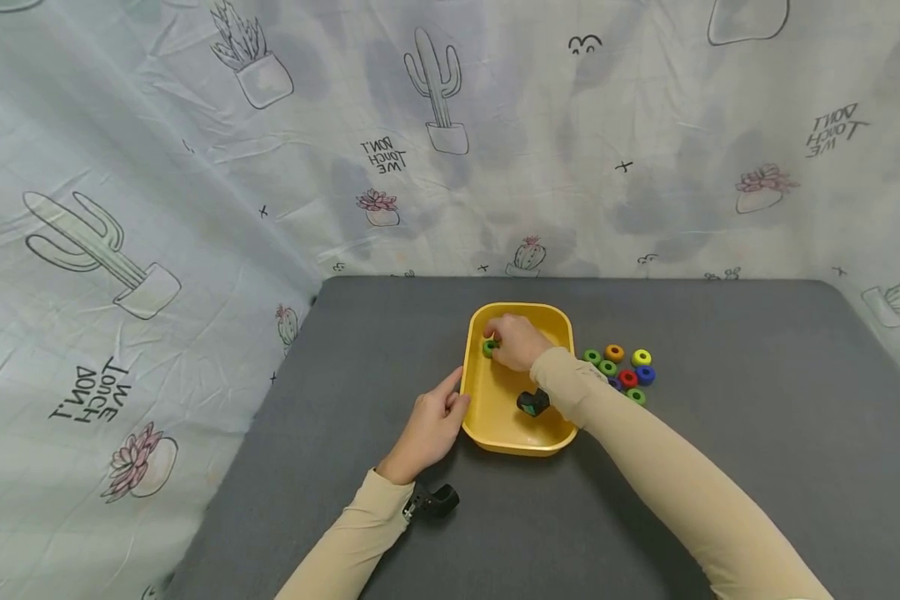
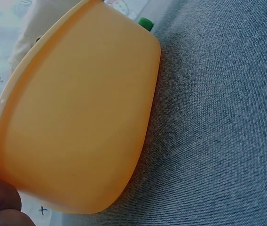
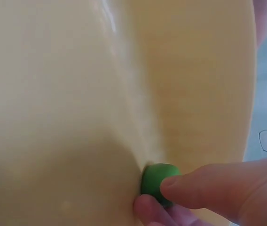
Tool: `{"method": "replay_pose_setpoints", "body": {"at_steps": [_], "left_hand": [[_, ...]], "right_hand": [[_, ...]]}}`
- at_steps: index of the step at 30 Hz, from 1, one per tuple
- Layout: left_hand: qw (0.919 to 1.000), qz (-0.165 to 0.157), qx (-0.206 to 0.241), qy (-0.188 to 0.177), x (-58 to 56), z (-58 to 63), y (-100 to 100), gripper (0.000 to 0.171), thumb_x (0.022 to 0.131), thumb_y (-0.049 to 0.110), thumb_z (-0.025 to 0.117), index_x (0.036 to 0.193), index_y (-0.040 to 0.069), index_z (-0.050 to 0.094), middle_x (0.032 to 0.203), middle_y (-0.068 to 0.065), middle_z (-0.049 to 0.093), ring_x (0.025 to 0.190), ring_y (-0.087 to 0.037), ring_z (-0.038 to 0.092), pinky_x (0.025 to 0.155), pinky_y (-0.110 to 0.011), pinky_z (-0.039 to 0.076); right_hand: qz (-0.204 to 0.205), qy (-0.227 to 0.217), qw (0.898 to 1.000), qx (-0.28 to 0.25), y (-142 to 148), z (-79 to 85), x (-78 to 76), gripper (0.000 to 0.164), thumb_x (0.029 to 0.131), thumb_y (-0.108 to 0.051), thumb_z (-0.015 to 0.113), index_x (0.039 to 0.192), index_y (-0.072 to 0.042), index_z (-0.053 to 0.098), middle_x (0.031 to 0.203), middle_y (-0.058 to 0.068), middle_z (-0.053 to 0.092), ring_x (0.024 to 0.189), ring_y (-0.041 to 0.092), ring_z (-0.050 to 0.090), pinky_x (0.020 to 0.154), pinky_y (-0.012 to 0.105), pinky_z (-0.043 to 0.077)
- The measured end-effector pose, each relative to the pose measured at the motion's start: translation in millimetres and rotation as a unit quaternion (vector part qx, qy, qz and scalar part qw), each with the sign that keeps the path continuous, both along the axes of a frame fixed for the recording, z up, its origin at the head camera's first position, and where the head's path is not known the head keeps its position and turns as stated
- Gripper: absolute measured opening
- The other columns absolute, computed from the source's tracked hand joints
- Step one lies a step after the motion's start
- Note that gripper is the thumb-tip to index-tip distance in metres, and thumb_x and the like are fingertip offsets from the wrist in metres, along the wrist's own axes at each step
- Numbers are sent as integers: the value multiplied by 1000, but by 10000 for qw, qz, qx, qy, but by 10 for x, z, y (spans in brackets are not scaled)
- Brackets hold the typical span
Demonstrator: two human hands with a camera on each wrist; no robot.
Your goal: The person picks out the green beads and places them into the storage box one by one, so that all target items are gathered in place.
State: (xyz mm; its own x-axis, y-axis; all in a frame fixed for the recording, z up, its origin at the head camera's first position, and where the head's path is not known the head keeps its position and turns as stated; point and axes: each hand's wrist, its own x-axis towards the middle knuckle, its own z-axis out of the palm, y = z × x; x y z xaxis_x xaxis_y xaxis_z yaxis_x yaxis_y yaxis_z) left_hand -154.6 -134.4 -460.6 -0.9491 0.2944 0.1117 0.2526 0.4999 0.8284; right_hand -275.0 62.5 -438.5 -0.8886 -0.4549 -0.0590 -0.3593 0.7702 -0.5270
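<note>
A yellow plastic tub stands on the grey table. My right hand reaches inside it, near the far left corner. Thumb and fingers pinch a green ring-shaped bead low against the tub's wall, as the right wrist view shows. In the head view this green bead shows its hole. My left hand is at the tub's left side, with fingers touching the rim. Only some fingertips of that hand appear in the left wrist view, beside the tub's outer wall.
Right of the tub lies a loose group of beads, among them an orange one, a yellow one, a red one, a blue one and several green ones. A printed cactus curtain hangs behind the table.
</note>
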Motion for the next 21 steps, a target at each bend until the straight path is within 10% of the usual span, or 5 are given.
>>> {"method": "replay_pose_setpoints", "body": {"at_steps": [12, 21], "left_hand": [[10000, -64, 40, 57, -46, -8, 9, 52, 109, 12, 53, 158, 0, 42, 63, 5, 44, 49, -5, 36, 53, -21, 33], [10000, -18, 17, -7, -8, -30, 1, 52, 109, 15, 53, 158, 0, 41, 62, 5, 43, 47, -4, 34, 53, -22, 33]], "right_hand": [[-54, -37, 9992, -398, 191, 173, 116, 34, 95, -7, 72, 129, -2, 69, 116, 16, 70, 106, 31, 66, 96, 45, 54], [49, 348, 9951, -927, 379, 443, 498, 36, 95, -15, 77, 128, -3, 69, 115, 15, 70, 91, 24, 67, 83, 40, 57]]}}
